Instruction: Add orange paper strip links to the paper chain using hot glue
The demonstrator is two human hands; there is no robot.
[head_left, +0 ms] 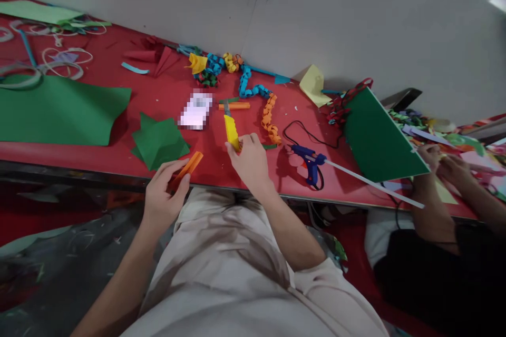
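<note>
My left hand grips a folded orange paper strip at the near edge of the red table. My right hand rests on the table with its fingers around the handle of a yellow utility knife, whose blade end points away from me. An orange paper strip lies just beyond the knife tip. A folded green paper piece sits between my hands and slightly left.
A blue glue gun with a black cord lies right of my right hand. Paper chains in orange, blue and yellow curl behind. A large green sheet lies left. Another person's hands work by a green card at right.
</note>
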